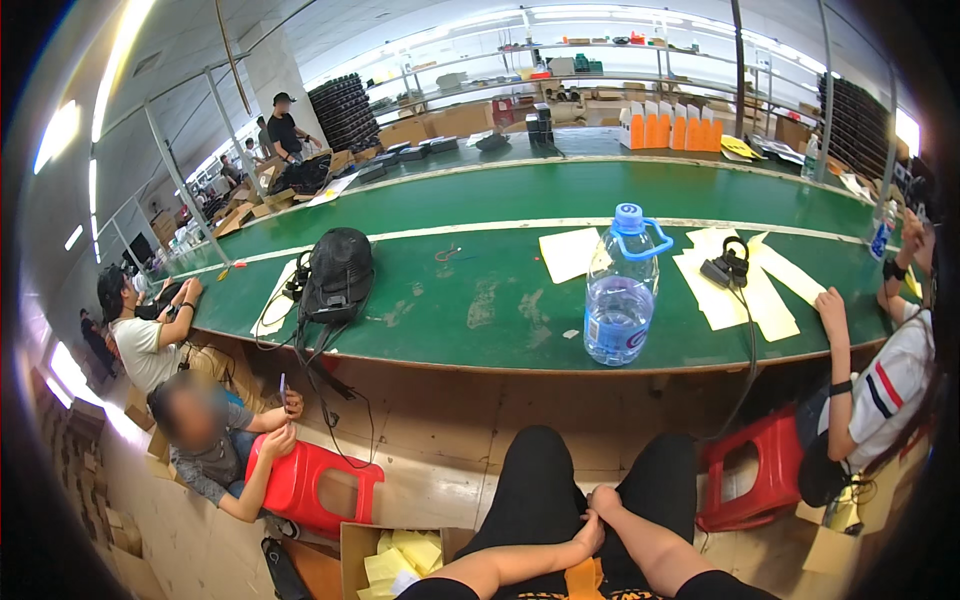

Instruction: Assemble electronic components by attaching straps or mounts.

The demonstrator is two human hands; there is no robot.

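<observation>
Left hand, right hand: touching each other at view's 5 o'clock, showing no held object; finger closure, cannot tell. Bottle: standing on counter, hands' 12 o'clock; probably weighty, soft-walled; blue loop handle, bottle's 1 o'clock, offering surest hold.
</observation>
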